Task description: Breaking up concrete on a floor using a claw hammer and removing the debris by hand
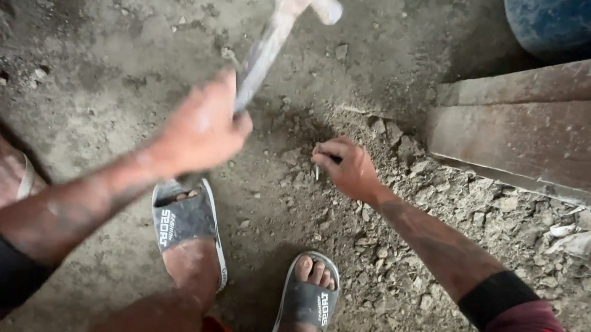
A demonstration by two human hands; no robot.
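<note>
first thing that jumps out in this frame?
The hammer, blurred and raised at top centre, gripped by the left hand. Below it, the right hand pinches a small nail against the rubble-strewn ground. Brown wooden boards lie at upper right, and two feet in grey slide sandals stand at the bottom.

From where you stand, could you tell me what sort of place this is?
Probably a building or demolition site: a rough concrete floor strewn with rubble, worn timber planks alongside, and a raised hammer in the left hand.
</note>
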